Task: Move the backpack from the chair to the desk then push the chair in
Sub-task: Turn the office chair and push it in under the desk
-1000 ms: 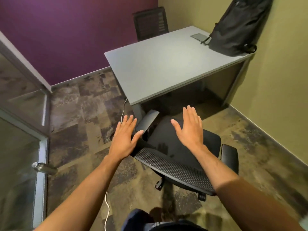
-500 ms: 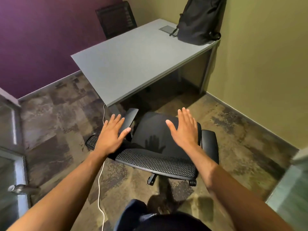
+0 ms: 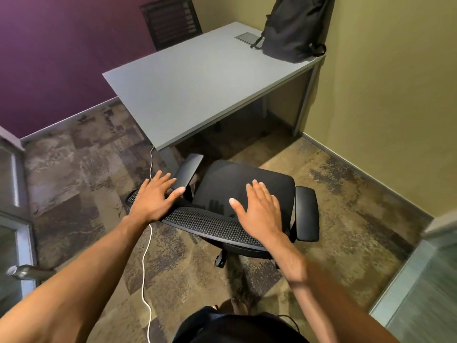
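Since half a second earlier, both of my hands had dropped closer to the chair's mesh backrest [image 3: 210, 222] and the view had swung a little, while the backpack [image 3: 294, 28] had not moved. It stood at the far right corner of the desk [image 3: 197, 85], leaning on the olive wall, so I judged the first half of the job done. What was left was the push: the chair [image 3: 247, 191] stood clear of the desk's near edge, its seat facing the opening underneath.

My left hand [image 3: 154, 200] was spread flat, fingers apart, over the backrest's left end just beside the left armrest [image 3: 188, 170]; whether it was pressing, I could not tell. My right hand [image 3: 259, 209] was spread as well, palm down above the top of the backrest, gripping nothing.

The backrest was a curved band of coarse black mesh, the seat a smooth dark pad with a slight sheen, the armrests matte padded slabs. The desk top was flat, pale grey and rectangular on thin metal legs. A white cable [image 3: 146, 268] trailed over mottled carpet tiles.
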Tool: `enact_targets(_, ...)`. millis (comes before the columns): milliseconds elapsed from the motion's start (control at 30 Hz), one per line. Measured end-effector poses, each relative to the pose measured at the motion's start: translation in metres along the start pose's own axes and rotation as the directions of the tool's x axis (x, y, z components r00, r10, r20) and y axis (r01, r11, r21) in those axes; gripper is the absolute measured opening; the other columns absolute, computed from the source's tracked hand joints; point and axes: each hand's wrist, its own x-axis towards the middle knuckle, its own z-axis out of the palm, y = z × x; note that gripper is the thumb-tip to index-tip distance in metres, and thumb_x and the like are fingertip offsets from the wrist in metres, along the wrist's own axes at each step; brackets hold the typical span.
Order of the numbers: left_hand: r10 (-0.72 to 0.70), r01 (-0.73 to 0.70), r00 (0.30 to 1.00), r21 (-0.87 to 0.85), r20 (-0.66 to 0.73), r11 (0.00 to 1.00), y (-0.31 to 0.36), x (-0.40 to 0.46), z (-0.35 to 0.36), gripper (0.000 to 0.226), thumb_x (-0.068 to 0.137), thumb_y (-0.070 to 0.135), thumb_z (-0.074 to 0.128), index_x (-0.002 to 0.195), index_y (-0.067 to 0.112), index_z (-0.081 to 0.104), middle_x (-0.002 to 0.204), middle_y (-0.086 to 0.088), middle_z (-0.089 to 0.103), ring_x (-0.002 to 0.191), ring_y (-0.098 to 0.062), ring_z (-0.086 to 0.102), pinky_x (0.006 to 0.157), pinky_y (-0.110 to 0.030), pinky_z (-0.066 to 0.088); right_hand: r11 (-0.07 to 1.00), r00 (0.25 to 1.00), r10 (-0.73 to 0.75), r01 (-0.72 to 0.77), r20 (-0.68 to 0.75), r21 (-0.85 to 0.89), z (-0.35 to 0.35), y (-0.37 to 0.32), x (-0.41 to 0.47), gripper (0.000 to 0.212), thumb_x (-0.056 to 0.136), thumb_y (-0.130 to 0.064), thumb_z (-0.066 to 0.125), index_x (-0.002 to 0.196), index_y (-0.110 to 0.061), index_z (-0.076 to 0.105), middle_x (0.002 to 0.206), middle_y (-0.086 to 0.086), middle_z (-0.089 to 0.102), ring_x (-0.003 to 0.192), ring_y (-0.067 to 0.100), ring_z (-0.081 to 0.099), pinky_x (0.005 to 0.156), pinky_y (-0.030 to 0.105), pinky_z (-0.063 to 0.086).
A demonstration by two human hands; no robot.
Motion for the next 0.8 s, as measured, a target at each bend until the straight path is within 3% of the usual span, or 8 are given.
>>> enact_targets(133, 0.0, -0.003, 0.999, 0.05, 0.048, 0.999, -0.007, 0.0, 0.002, 0.067, 0.089, 0.072, 0.028, 0.126, 0.028, 0.063, 0.149, 0.001, 0.049, 0.144, -0.02, 0.034, 0.114, -0.052, 0.029, 0.998, 1.0, 0.018, -0.017, 0.017, -0.053, 0.008, -0.007, -0.011, 0.068, 0.1, -0.056, 0.029, 0.153, -0.013, 0.028, 0.163, 0.006, 0.02, 0.151, 0.02, 0.01, 0.12, 0.049, 0.015)
enact_targets(200, 0.034, -0.037, 0.997, 0.043, 0.065, 0.998, -0.004, -0.004, -0.001, 0.057, 0.089, 0.068, 0.031, 0.113, 0.032, 0.069, 0.129, 0.004, 0.066, 0.123, -0.02, 0.056, 0.104, -0.047, 0.039, 0.997, 0.999, 0.016, -0.012, 0.047, -0.082, 0.009, -0.01, -0.015, 0.066, 0.1, -0.055, 0.028, 0.15, -0.012, 0.033, 0.162, 0.006, 0.025, 0.151, 0.021, 0.013, 0.119, 0.049, 0.018)
enact_targets(267, 0.075, -0.079, 0.995, 0.044, 0.07, 0.996, -0.003, -0.01, -0.004, 0.048, 0.092, 0.061, 0.035, 0.107, 0.034, 0.071, 0.111, 0.006, 0.074, 0.106, -0.019, 0.064, 0.097, -0.042, 0.04, 0.995, 0.997, 0.016, -0.008, 0.08, -0.096, 0.01, -0.012, -0.018, 0.064, 0.101, -0.054, 0.026, 0.145, -0.011, 0.041, 0.159, 0.007, 0.031, 0.149, 0.022, 0.018, 0.118, 0.049, 0.021)
enact_targets(400, 0.158, -0.161, 0.987, 0.09, 0.043, 0.983, -0.014, -0.018, -0.003, 0.051, 0.092, 0.056, 0.03, 0.097, 0.03, 0.073, 0.096, 0.005, 0.076, 0.092, -0.018, 0.065, 0.093, -0.039, 0.037, 0.993, 0.991, 0.059, -0.046, 0.124, -0.105, 0.009, -0.016, -0.022, 0.059, 0.101, -0.052, 0.025, 0.135, -0.012, 0.053, 0.151, 0.008, 0.044, 0.143, 0.025, 0.032, 0.111, 0.048, 0.031)
enact_targets(500, 0.21, -0.21, 0.978, 0.098, 0.011, 0.973, -0.019, -0.022, 0.0, 0.043, 0.091, 0.047, 0.029, 0.081, 0.028, 0.066, 0.089, 0.004, 0.073, 0.09, -0.021, 0.064, 0.091, -0.039, 0.037, 0.991, 0.985, 0.096, -0.08, 0.142, -0.109, 0.007, -0.019, -0.029, 0.057, 0.1, -0.052, 0.024, 0.119, -0.013, 0.062, 0.129, 0.009, 0.061, 0.12, 0.029, 0.054, 0.097, 0.046, 0.042)
enact_targets(600, 0.249, -0.242, 0.968, 0.124, -0.043, 0.962, -0.023, -0.027, 0.003, 0.041, 0.092, 0.043, 0.029, 0.089, 0.027, 0.067, 0.098, 0.005, 0.073, 0.096, -0.02, 0.064, 0.093, -0.04, 0.036, 0.987, 0.988, 0.108, -0.093, 0.111, -0.129, 0.008, -0.022, -0.039, 0.055, 0.099, -0.051, 0.024, 0.106, -0.015, 0.066, 0.11, 0.007, 0.068, 0.101, 0.029, 0.063, 0.088, 0.044, 0.044)
enact_targets(800, 0.284, -0.274, 0.957, 0.139, -0.063, 0.952, -0.021, -0.028, 0.001, 0.048, 0.091, 0.044, 0.025, 0.093, 0.027, 0.069, 0.1, 0.005, 0.074, 0.1, -0.021, 0.064, 0.095, -0.04, 0.036, 0.955, 0.996, 0.072, -0.085, -0.057, -0.285, 0.014, -0.029, -0.058, 0.056, 0.097, -0.048, 0.025, 0.091, -0.018, 0.072, 0.091, 0.004, 0.074, 0.086, 0.027, 0.067, 0.084, 0.041, 0.044)
